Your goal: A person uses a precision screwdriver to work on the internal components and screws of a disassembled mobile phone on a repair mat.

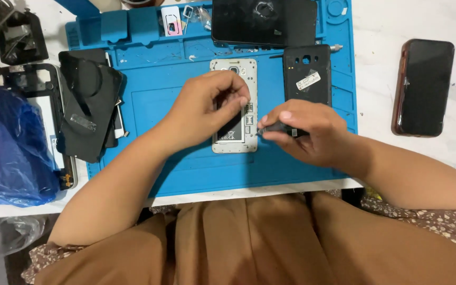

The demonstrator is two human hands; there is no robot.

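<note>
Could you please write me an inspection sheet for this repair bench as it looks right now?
Surface: blue work mat on a white table.
Job's things: opened phone, back facing up, battery showing; black back cover lying beside it.
Hands: left hand rests on the opened phone; right hand grips a dark screwdriver, tip at the phone's right edge.
Clutter: black parts stack at the mat's left; dark screen panel at the mat's top; phone in reddish case off the mat; blue plastic bag.
Cables: nothing seen.
Surroundings: brown clothing of the seated person.
</note>
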